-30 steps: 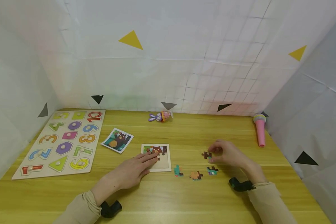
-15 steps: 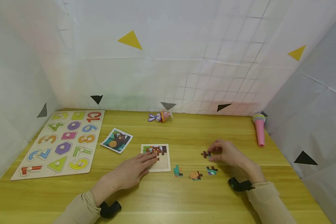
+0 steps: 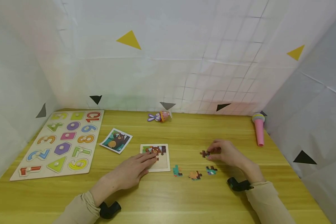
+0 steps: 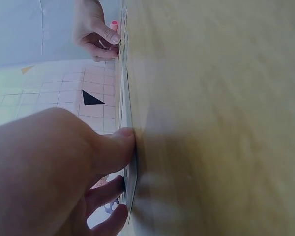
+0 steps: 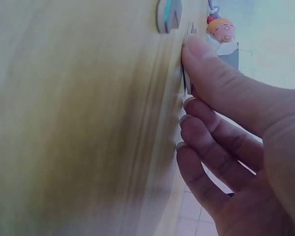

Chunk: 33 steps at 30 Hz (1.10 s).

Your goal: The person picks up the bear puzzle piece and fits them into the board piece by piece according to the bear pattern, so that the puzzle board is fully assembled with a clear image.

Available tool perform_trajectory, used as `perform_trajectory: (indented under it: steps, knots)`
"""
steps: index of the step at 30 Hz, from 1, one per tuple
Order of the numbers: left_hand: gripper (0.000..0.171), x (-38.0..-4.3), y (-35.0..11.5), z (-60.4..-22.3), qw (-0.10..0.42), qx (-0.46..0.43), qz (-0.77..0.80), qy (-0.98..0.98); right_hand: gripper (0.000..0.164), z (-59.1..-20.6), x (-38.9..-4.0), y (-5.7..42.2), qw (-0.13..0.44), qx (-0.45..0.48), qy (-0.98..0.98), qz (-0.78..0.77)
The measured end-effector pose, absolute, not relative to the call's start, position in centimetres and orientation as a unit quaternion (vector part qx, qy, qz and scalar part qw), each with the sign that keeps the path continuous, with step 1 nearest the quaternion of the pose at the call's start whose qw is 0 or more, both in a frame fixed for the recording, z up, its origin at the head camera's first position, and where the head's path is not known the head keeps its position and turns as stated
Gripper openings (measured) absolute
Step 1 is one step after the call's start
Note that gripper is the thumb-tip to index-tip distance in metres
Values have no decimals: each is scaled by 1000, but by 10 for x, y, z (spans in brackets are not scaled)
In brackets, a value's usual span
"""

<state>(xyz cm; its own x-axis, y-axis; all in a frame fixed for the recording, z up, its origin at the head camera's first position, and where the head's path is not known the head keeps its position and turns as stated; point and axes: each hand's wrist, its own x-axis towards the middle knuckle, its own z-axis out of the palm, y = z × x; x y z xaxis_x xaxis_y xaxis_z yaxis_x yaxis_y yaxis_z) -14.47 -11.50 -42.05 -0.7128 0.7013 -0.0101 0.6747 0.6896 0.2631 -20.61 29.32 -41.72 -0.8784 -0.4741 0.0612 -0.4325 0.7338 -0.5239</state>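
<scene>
In the head view my left hand [image 3: 134,168] lies with extended fingers over the left part of a small framed jigsaw board [image 3: 163,166]. The board's upper part carries bear-picture pieces, and its lower right shows bare wood. In the left wrist view the left thumb [image 4: 118,147] touches the board's edge. My right hand [image 3: 226,154] pinches a dark brown jigsaw piece [image 3: 203,153] by its right side, low at the tabletop. Nearer me lie a teal piece [image 3: 177,170], an orange-and-brown piece [image 3: 194,175] and a teal-and-dark piece [image 3: 211,170].
A bear picture card [image 3: 116,141] lies left of the board. Farther left is a wooden number-and-shape peg puzzle [image 3: 93,158]. A bunny toy [image 3: 159,117] lies by the back wall, and a pink toy microphone [image 3: 259,130] at the right edge.
The head view has drifted slightly. The brown piece has shifted a little away from me and turned slightly in my right hand. My left hand stays on the board.
</scene>
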Motion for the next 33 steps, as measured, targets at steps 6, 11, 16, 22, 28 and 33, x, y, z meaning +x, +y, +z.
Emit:
perform_trajectory:
  steps: [6, 11, 16, 22, 28, 33]
  knots:
    - [48, -144, -114, -419, 64, 370, 124, 919, 16, -417, -207, 293, 36, -263, 925, -272]
    - [48, -142, -114, -416, 68, 367, 125, 919, 19, -415, -205, 283, 34, -292, 916, -273]
    - [47, -142, -114, -415, 70, 363, 126, 921, 21, -404, -204, 256, 22, -318, 910, -265]
    - [48, -142, -113, -414, 64, 367, 123, 920, 22, -397, -206, 216, 61, -325, 907, -261]
    - [48, -143, -113, -416, 63, 366, 118, 921, 23, -397, -207, 189, 78, -333, 902, -264]
    - [47, -145, -112, -419, 59, 365, 120, 921, 24, -398, -208, 172, 76, -353, 893, -269]
